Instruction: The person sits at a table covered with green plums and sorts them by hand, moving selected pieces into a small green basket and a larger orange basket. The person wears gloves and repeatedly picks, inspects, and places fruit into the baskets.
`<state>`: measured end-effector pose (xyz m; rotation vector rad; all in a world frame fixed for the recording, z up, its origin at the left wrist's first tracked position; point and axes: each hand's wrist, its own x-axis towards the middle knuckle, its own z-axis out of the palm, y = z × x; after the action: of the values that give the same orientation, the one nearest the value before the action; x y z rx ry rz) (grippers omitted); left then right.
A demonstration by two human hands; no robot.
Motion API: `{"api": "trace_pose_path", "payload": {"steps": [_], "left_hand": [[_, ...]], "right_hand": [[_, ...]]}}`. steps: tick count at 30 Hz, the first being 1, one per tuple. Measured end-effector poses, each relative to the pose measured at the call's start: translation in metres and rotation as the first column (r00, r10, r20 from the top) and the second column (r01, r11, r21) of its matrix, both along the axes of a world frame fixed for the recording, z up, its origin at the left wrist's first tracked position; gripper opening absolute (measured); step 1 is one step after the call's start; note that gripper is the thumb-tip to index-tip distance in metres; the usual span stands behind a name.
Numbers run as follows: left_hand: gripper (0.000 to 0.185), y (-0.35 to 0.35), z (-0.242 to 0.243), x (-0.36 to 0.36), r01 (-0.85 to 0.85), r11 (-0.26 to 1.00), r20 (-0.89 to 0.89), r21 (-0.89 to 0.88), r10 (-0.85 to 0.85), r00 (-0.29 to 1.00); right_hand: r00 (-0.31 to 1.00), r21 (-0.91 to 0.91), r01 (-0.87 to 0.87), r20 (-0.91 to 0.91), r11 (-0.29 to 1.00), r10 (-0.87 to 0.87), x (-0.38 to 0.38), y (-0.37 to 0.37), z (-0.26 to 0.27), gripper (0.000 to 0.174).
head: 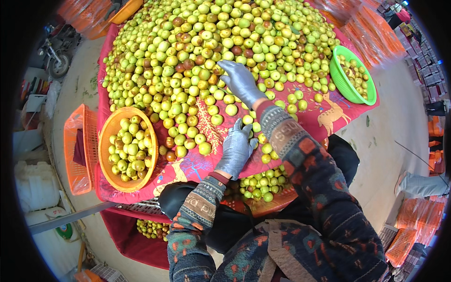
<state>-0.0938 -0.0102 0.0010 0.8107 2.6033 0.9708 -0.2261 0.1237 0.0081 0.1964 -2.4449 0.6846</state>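
Observation:
A large heap of green and brownish jujube fruits (169,56) covers a table with a red patterned cloth (303,121). My right hand (239,80), in a grey glove, reaches over the heap's front edge, fingers extended just above the fruit. My left hand (236,148), gloved alike, rests nearer me at the cloth's front, fingers apart and partly over a few fruits; whether it touches one is hidden. An orange basket (102,155) of fruit stands at left, and a green basket (371,90) of smaller or browner fruit at right. Below the table edge lies more fruit (264,185).
An empty-looking orange crate (72,165) stands on the floor at left. A red-lined container (141,246) with fruit sits under the table. Stacked orange baskets in plastic (373,38) are at the back right. A metal bar (74,216) juts out at lower left. A person's leg (422,184) shows at right.

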Motion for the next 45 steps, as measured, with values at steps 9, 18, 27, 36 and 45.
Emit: {"api": "trace_pose_path", "payload": {"steps": [9,18,27,36,45], "left_hand": [[0.042,-0.010,-0.014,0.000,-0.134,0.979,0.086,0.154,0.122,0.989],[0.047,-0.022,-0.024,-0.042,-0.622,0.494,0.685,0.607,0.072,0.725],[0.015,-0.016,-0.018,-0.029,-0.610,0.536,0.755,0.584,-0.082,0.650],[0.013,-0.007,-0.027,-0.011,-0.586,0.584,0.818,0.562,-0.284,0.501],[0.019,-0.009,-0.003,-0.004,-0.414,0.673,0.735,0.612,-0.292,0.612]], "right_hand": [[0.987,-0.137,-0.030,0.153,0.990,0.051,-0.003,-0.017,-0.010,0.032],[0.968,-0.462,-0.199,0.046,0.864,0.247,0.082,0.008,-0.009,0.037],[0.975,-0.444,-0.128,0.108,0.887,0.195,0.159,-0.020,-0.022,0.034],[0.944,-0.599,0.106,0.312,0.794,0.108,0.202,-0.019,-0.004,0.043],[0.924,-0.570,-0.007,0.311,0.822,0.224,0.186,0.002,-0.026,0.022]]}}
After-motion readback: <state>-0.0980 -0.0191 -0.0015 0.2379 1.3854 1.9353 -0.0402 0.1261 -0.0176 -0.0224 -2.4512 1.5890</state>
